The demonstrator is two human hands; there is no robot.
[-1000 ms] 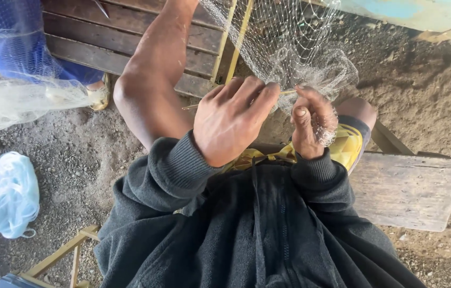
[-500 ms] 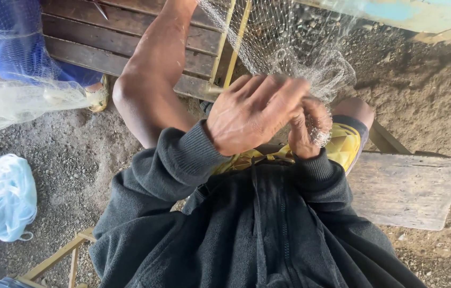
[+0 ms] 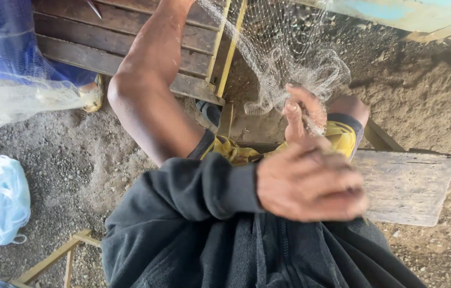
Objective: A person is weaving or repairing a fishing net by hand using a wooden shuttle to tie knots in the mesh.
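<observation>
Seen from above, a seated person in a dark grey jacket (image 3: 225, 240) works on a fishing net (image 3: 284, 58). The left hand (image 3: 310, 184) crosses low in front of the body, knuckles up, fingers loosely curled and blurred; whether it holds anything cannot be told. The right hand (image 3: 302, 112) is raised beyond it, fingers pinched on a bunched fold of the net, with mesh wrapped around its fingers.

The net is fine, pale and see-through, gathered into a tangle just beyond the right hand and stretching away to the top edge of the view. It lies well apart from the left hand.

The person sits at the left end of a weathered wooden bench (image 3: 406, 186) on gravel ground (image 3: 71, 160). A bundle of pale blue line (image 3: 4, 200) lies on the ground at the left.
</observation>
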